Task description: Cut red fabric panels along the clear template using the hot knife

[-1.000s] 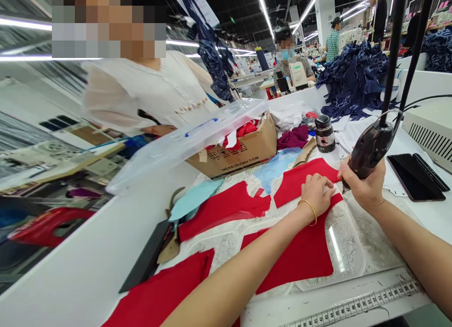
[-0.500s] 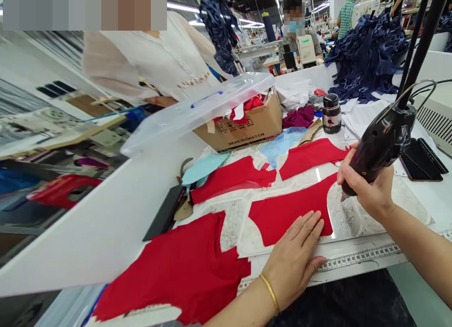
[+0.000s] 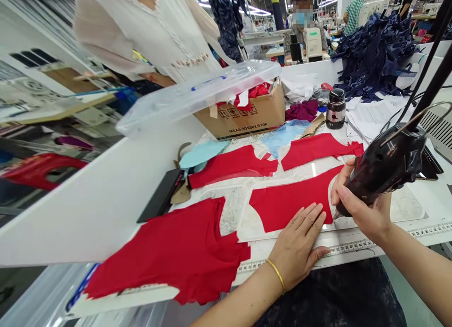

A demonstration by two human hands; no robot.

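On a long white table (image 3: 88, 214), a cardboard box (image 3: 243, 115) stands far off and red cloth pieces lie near. The left hand (image 3: 296, 244) rests flat, fingers spread, on a red cloth piece (image 3: 286, 200) at the near side. The right hand (image 3: 363, 204) grips a black electric cutter (image 3: 391, 169), its tip just beside that piece's right edge.

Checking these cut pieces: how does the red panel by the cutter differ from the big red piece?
The red panel is smaller than the big red piece. Its edges are smooth; the big piece's edge is jagged. The left hand and the electric cutter in the right hand are at the panel, not the big piece. Both are flat bright red fabric.
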